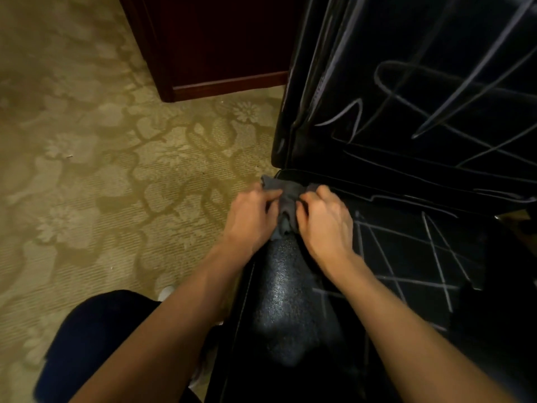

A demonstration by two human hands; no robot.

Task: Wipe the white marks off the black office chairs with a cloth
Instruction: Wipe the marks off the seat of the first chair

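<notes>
Patterned beige carpet at left, dark wooden furniture beyond. Lower left, a dark-trousered knee. Left hand, fingers clamped on the grey cloth. Cloth bunched between both hands at the rear left corner of the black chair seat. Right hand, fingers likewise pinched on the cloth. White marks across the seat, more scrawled over the chair backrest at right.

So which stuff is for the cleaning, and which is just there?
For the job: small grey cloth, left hand, right hand, black padded chair, white scribbled marks.
Just there: patterned beige carpet, dark wooden cabinet.
</notes>
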